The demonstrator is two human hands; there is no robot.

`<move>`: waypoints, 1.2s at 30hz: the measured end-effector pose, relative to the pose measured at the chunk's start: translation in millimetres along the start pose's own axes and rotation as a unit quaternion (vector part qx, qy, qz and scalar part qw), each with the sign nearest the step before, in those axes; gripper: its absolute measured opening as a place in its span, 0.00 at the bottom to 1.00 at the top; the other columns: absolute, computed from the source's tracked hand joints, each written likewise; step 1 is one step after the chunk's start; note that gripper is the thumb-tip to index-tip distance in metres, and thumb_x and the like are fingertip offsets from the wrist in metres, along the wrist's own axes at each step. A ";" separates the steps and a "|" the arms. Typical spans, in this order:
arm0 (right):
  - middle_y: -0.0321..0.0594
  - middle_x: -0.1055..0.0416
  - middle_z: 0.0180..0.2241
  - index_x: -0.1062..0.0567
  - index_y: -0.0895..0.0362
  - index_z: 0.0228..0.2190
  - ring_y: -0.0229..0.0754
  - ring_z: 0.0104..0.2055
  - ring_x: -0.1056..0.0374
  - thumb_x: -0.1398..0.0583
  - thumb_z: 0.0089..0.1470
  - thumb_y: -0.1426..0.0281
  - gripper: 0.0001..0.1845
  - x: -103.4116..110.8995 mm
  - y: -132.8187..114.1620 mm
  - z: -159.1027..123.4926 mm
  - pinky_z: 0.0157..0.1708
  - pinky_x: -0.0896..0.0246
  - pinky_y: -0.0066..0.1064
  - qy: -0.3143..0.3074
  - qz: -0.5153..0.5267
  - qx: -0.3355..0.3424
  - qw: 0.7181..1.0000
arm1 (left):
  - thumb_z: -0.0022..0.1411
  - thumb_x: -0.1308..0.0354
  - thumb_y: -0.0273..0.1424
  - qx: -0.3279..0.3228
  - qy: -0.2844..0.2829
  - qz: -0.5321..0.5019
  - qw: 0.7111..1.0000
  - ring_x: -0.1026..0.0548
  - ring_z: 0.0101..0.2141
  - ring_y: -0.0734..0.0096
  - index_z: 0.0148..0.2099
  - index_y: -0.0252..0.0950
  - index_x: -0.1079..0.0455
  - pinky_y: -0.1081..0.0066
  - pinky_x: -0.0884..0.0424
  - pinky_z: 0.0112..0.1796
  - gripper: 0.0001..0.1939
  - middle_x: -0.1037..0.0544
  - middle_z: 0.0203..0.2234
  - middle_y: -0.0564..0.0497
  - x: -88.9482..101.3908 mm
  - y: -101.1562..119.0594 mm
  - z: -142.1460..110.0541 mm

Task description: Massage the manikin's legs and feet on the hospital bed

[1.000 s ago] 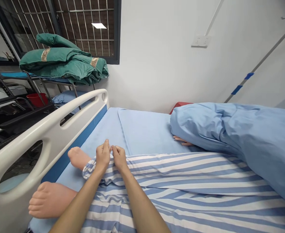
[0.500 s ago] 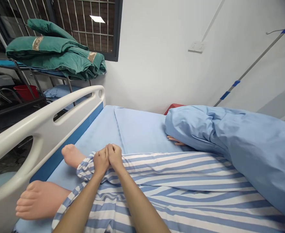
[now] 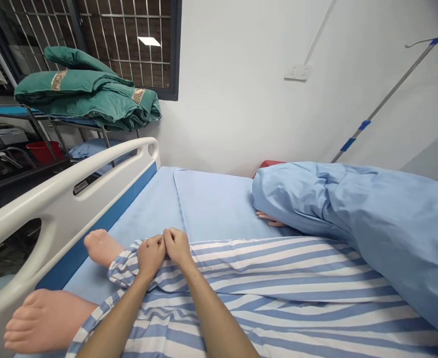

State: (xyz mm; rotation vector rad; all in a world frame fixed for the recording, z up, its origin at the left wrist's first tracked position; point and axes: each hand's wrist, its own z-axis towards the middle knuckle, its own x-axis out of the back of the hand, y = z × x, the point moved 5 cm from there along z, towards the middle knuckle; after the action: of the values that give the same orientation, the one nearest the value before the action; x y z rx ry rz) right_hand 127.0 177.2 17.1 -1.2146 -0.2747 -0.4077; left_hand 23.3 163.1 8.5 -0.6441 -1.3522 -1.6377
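A care manikin lies on the bed in blue-and-white striped trousers. Its bare far foot and near foot stick out on the left. Over the far lower leg, my left hand and my right hand sit side by side, knuckles up and touching. Both are closed on the striped cloth, fingers curled under, so the fingertips are hidden. A folded light-blue quilt covers the upper body on the right, and the manikin's fingers peek out below it.
A cream footboard edges the bed's left end. Light-blue sheet spans the mattress up to the white wall. Beyond stand a rack with green quilts and a red bucket. A drip pole leans at the right.
The view has tilted and shifted slightly, so the bed and feet appear lower and further left. My hands stay on the far trouser leg, with slightly more space between the wrists.
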 end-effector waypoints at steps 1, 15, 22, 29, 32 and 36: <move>0.28 0.48 0.14 0.43 0.56 0.14 0.32 0.19 0.51 0.52 0.54 0.64 0.20 0.7 0.3 0.4 0.21 0.57 0.25 -0.001 0.012 0.002 1.000 | 0.58 0.56 0.36 0.002 -0.003 -0.019 1.000 0.37 0.22 0.74 0.19 0.37 0.36 0.73 0.51 0.25 0.18 0.29 0.17 0.51 0.6 0.6 0.7; 0.29 0.50 0.15 0.45 0.55 0.15 0.32 0.20 0.53 0.50 0.52 0.60 0.20 16.8 13.2 10.6 0.19 0.54 0.25 0.050 0.260 -0.067 0.962 | 0.55 0.55 0.37 0.070 0.057 -0.337 0.937 0.45 0.18 0.79 0.17 0.37 0.48 0.75 0.47 0.22 0.17 0.43 0.12 0.58 -7.9 46.3 10.8; 0.28 0.53 0.16 0.48 0.55 0.15 0.32 0.20 0.54 0.50 0.53 0.61 0.20 16.1 17.3 7.1 0.20 0.55 0.25 0.082 0.224 -0.082 0.968 | 0.61 0.62 0.38 0.013 0.051 -0.158 0.986 0.42 0.20 0.77 0.20 0.36 0.41 0.74 0.49 0.25 0.20 0.37 0.14 0.55 -23.1 37.4 0.5; 0.29 0.49 0.14 0.45 0.55 0.13 0.33 0.20 0.51 0.51 0.53 0.65 0.19 29.0 6.6 14.9 0.21 0.57 0.26 0.034 0.068 -0.086 0.993 | 0.62 0.63 0.37 0.015 0.039 -0.133 0.990 0.42 0.20 0.76 0.21 0.36 0.38 0.73 0.51 0.25 0.21 0.33 0.16 0.53 -18.8 40.6 0.4; 0.31 0.42 0.15 0.40 0.56 0.14 0.34 0.21 0.47 0.50 0.54 0.65 0.19 43.4 -2.9 16.1 0.23 0.57 0.27 0.009 -0.053 -0.022 0.998 | 0.61 0.61 0.37 0.008 0.022 -0.113 0.993 0.43 0.20 0.76 0.20 0.36 0.38 0.73 0.54 0.25 0.21 0.33 0.16 0.53 -19.8 44.1 -0.6; 0.32 0.39 0.17 0.36 0.56 0.18 0.34 0.22 0.45 0.54 0.57 0.65 0.20 53.0 4.2 5.3 0.24 0.56 0.26 0.015 -0.095 0.004 0.995 | 0.58 0.57 0.37 0.026 0.006 -0.077 0.997 0.45 0.19 0.77 0.17 0.36 0.42 0.72 0.55 0.24 0.19 0.35 0.14 0.54 -22.7 45.5 -0.2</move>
State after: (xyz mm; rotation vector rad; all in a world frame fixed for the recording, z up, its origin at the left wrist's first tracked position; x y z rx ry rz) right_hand 176.4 175.1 37.4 -1.1787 -0.3676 -0.5883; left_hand 73.6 169.4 11.8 -0.5092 -1.4603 -1.7196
